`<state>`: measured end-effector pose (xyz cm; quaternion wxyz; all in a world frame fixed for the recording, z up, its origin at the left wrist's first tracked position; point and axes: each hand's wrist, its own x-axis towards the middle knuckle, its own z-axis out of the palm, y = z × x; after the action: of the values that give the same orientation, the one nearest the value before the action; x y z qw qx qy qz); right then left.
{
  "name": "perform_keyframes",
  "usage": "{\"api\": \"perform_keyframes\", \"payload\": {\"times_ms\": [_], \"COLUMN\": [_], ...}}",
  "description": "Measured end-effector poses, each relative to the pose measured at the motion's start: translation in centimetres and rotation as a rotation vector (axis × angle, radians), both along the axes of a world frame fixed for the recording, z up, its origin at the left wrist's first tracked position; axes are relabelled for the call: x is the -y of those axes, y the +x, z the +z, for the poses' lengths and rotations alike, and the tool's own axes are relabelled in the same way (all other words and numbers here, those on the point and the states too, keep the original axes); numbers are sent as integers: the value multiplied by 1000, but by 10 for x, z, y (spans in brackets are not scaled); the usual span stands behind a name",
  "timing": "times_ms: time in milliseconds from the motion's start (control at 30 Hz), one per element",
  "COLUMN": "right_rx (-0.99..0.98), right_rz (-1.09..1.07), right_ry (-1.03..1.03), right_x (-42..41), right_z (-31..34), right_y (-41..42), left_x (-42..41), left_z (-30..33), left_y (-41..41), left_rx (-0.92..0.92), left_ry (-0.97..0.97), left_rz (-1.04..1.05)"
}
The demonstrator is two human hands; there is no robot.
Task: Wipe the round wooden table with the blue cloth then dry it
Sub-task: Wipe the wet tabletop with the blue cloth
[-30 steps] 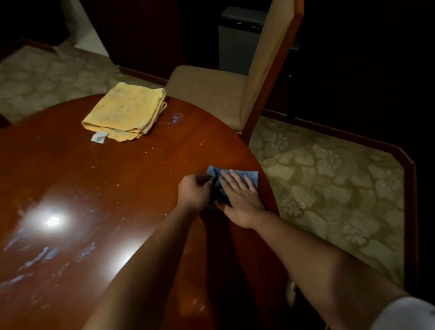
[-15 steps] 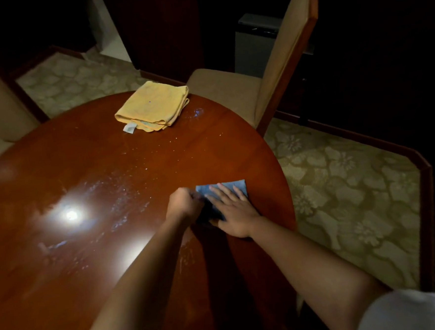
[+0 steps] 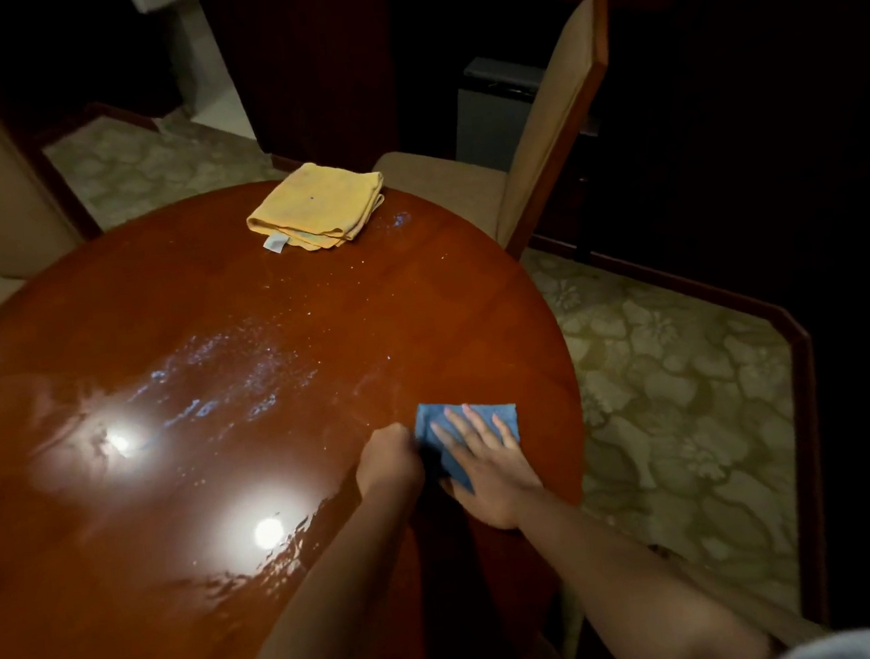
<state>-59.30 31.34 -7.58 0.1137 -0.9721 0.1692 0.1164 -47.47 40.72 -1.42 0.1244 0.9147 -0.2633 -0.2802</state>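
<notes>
Blue cloth (image 3: 468, 432) lying flat near right edge of round wooden table (image 3: 228, 498), folded, long axis running left to right. Right hand (image 3: 489, 472) spread flat over it, fingers straight, pressing down. Left hand (image 3: 388, 461) clenched at cloth's left edge, apparently pinching it. Wet streaks and droplets (image 3: 230, 374) lying up and left of both hands, toward table centre; left hand nearer them. Judged: wiping under way, next stroke leftward. Folded yellow cloth (image 3: 319, 206) at far edge, untouched; drying not begun
</notes>
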Motion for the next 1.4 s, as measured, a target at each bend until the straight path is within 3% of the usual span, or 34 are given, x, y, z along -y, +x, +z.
{"api": "perform_keyframes", "payload": {"times_ms": [267, 400, 600, 1033, 1167, 1400], "right_rx": [52, 103, 163, 108, 156, 225], "right_rz": [-62, -91, -8, 78, -42, -191], "right_ry": [47, -58, -97, 41, 150, 103], "right_x": [-9, -12, 48, 165, 156, 123], "right_z": [7, 3, -4, -3, 0, -2], "right_y": [1, 6, 23, 56, 62, 71], "left_x": [-7, 4, 43, 154, 146, 118], "left_z": [-3, -7, -11, -7, -4, -1], "left_y": [6, 10, 22, 61, 60, 42], "left_rx": [-12, 26, 16, 32, -36, -4], "left_ry": [-17, -40, -113, -101, -82, -93], "left_rz": [16, 100, 168, 166, 159, 118]}}
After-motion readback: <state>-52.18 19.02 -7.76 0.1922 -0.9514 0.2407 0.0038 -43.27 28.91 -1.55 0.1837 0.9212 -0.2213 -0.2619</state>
